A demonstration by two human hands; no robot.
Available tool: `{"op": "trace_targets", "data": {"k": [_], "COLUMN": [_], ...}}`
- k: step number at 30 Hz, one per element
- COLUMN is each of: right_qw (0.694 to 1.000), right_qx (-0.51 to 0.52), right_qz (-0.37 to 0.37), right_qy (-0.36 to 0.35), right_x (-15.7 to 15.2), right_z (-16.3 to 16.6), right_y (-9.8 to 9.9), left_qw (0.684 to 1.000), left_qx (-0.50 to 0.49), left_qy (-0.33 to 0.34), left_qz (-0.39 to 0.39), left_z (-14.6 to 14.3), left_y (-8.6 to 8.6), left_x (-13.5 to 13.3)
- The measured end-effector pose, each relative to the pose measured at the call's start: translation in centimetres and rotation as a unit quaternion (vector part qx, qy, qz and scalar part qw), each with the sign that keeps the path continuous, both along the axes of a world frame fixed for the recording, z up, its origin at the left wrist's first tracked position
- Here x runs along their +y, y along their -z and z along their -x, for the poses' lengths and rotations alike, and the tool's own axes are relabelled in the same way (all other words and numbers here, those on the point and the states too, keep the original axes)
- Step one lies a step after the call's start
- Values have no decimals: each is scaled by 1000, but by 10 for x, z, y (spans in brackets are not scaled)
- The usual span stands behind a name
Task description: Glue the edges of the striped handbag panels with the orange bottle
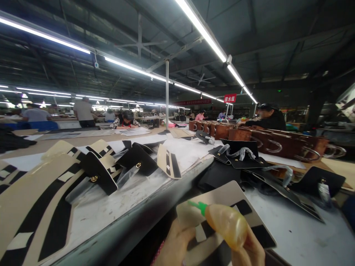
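Observation:
My right hand [248, 249] grips a soft yellowish squeeze bottle [227, 223] whose green nozzle [197, 205] points up and to the left. Under the bottle lies a beige panel with black strips [222, 194], and my left hand [174, 244] holds that panel by its lower left edge. Both hands are at the bottom edge of the head view, only partly seen.
Beige-and-black panels [41, 199] and black flaps with gold clasps [138, 159] lie on the white table at left. More black flaps [241, 155] lie ahead. Brown bags with ring handles [280, 142] line the back right. A co-worker in dark clothes [267, 116] sits behind them.

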State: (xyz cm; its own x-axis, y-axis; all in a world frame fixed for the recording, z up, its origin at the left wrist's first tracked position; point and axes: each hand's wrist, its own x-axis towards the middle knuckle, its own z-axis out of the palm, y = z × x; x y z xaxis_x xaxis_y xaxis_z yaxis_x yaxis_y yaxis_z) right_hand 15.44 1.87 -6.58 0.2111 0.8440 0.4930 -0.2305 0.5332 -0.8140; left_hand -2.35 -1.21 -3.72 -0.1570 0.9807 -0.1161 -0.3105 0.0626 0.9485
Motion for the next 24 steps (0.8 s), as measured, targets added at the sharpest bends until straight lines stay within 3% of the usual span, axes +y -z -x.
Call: {"op": "trace_targets", "data": {"k": [3, 6, 16, 20, 24], "right_qw": [993, 977, 952, 944, 949], "right_qx": [76, 174, 287, 314, 302], "right_qz": [84, 112, 91, 79, 68], "right_qy": [16, 49, -52, -71, -65], "right_x": [25, 44, 73, 75, 58], "right_z": [-17, -25, -35, -37, -30], "right_y": [10, 15, 31, 24, 11], "left_qw": [999, 995, 984, 984, 986], "left_qx": [-26, -65, -149, -136, -121], "left_qy": [-13, -15, -13, -24, -11], "left_qz": [43, 71, 93, 113, 114], "left_z": [2, -1, -2, 3, 5], "left_y": [2, 1, 13, 9, 3], "left_x": [-2, -2, 7, 0, -5]}}
